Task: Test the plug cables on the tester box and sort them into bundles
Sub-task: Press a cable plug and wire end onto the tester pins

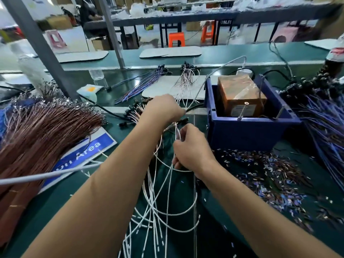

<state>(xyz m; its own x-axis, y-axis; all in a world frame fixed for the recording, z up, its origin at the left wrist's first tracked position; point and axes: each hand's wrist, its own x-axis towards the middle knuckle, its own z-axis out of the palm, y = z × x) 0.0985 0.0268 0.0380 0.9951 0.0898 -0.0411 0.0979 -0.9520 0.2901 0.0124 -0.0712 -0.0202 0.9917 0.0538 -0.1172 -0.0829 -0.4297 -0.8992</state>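
My left hand (164, 108) grips the black plug ends of a bunch of white and pink cables (160, 192) at the middle of the green table (214, 229). My right hand (192, 148) is just below it and pinches a few of the white wires, which hang in loops toward me. The brown tester box (242, 95) wrapped in tape sits inside a blue crate (247, 133) to the right of both hands. Two sorted bundles lie farther back: blue and purple cables (141, 84) and white and pink cables (188, 77).
A big heap of brown cables (42, 127) fills the left, partly over a blue "Area" sign (85, 153). Purple cables (323, 118) pile up at the right. Cut wire scraps (270, 179) litter the table right of my right arm. A grey post (42, 49) rises at the back left.
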